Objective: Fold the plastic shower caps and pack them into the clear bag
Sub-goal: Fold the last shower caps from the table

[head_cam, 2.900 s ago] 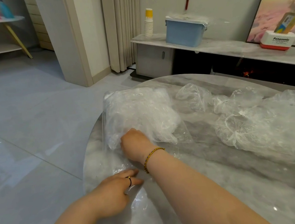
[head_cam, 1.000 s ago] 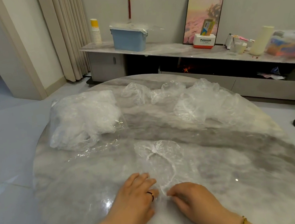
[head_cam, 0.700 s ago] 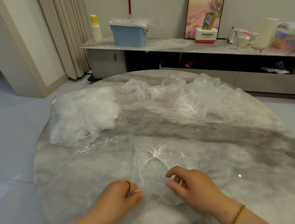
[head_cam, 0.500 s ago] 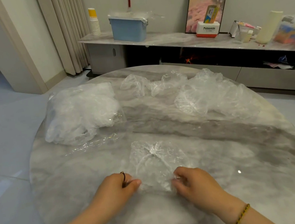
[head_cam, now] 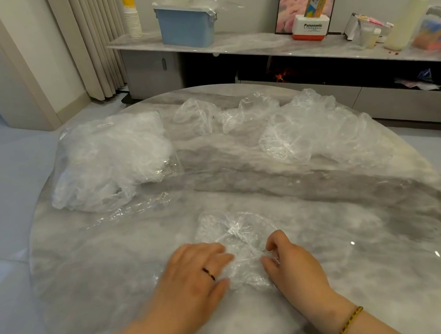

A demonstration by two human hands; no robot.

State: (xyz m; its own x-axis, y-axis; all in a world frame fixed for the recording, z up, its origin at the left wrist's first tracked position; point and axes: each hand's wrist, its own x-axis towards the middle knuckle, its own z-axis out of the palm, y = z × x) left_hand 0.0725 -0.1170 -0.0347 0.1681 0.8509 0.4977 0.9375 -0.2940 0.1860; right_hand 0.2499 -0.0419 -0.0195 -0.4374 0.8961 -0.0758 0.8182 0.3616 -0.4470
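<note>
Shower cap (head_cam: 235,231) lies on the tabletop (head_cam: 360,233); left hand (head_cam: 197,278) presses it, grip apart, right hand (head_cam: 292,266) grip clamped on its edge; thin plastic may spring back unfolded

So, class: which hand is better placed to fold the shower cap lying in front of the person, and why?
Probably the right hand: its curled fingers pinch the right edge of the shower cap, ready to lift it over. The left hand lies flat, pressing the other side down.
</note>
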